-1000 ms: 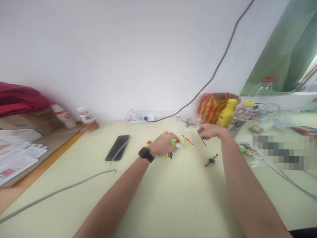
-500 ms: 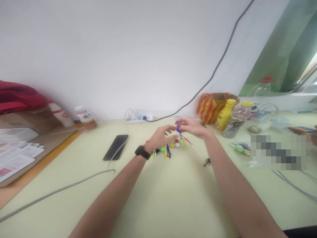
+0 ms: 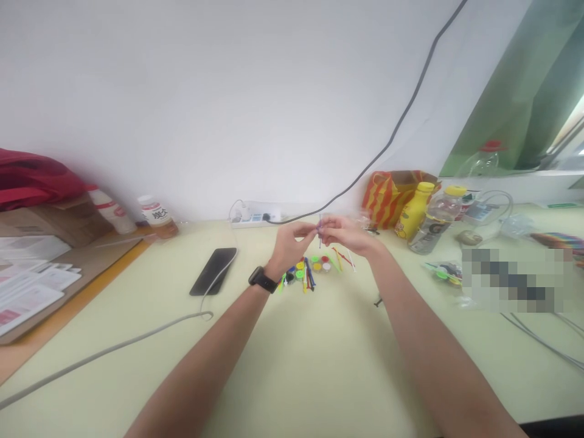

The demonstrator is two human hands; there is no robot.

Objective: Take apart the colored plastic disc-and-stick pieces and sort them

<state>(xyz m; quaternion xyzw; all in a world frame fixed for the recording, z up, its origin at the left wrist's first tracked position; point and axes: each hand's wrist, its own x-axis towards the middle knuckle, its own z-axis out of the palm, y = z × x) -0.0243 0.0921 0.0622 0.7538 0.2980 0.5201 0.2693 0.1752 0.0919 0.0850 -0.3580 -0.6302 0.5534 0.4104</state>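
Head view: left hand [image 3: 292,242] and right hand [image 3: 345,234] raised over counter [image 3: 319,365], fingertips meeting, both pinching thin blue stick [image 3: 320,232]. Coloured stick pile [image 3: 308,272] directly below. Phone [image 3: 214,271] to left, white wall behind. We can't resolve stick's ends; black piece [image 3: 378,300] half-hidden by right forearm.

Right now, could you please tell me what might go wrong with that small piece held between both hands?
1. The thin blue stick is pinched only at the fingertips of the left hand and right hand, above the desk; it could slip and drop among the coloured pieces below.
2. The right forearm passes close to a small black piece and might knock it away.
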